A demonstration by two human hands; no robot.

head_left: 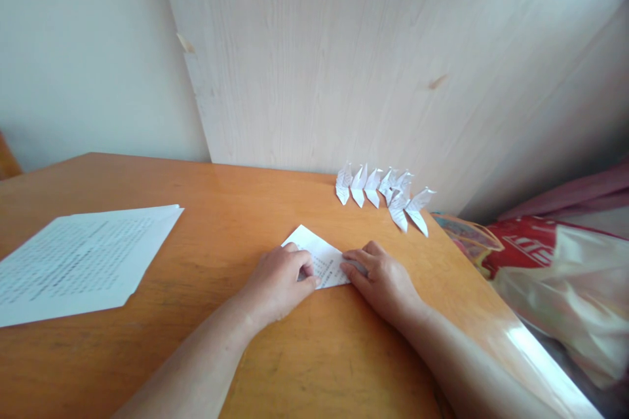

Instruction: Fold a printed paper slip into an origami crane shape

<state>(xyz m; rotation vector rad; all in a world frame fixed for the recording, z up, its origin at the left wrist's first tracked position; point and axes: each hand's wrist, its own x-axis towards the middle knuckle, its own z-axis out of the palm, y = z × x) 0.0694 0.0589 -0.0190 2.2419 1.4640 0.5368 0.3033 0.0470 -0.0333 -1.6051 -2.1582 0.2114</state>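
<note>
A folded sheet of printed paper (322,255) lies on the wooden table between my hands, one pointed corner facing away from me. My left hand (282,278) is closed on its left side, with the fingers curled and the thumb pressed at the near edge. On the opposite side my right hand (381,278) pinches the paper's right corner between thumb and fingers. Part of the paper is hidden under both hands. Beyond them, several folded paper cranes (372,188) stand in a cluster near the table's back right edge.
A stack of printed sheets (88,255) rests on the left of the table (236,196). A pale wood-grain panel (314,59) rises behind the back edge. Past the right edge are a red bag (521,245) and a whitish plastic bag (584,288).
</note>
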